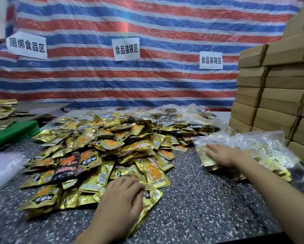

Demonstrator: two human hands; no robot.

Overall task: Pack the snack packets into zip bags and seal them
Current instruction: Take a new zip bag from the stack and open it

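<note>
Gold foil snack packets (112, 143), printed with orange panels and black labels whose Chinese characters are too skewed to read, lie heaped on the speckled grey stone table (200, 199), under and beyond the left grip (123, 196). That bare hand lies palm down on the nearest packets, fingers spread and only slightly bent, clenching nothing. The right grip (223, 154) lies released and flat, fingers straight, forearm stretched forward, pressing a clear plastic zip bag (264, 140) that holds more gold packets. Stacked brown cardboard boxes (278, 95) rise just right of that grip. Beyond both grips hangs a red, blue and white striped tarpaulin (147, 23) with three white paper signs: 捆绑食品区 (27, 45), 食品装袋区 (126, 48) and 食品装箱区 (211, 60). Far left of the left grip lies a flat green block (12, 132).
</note>
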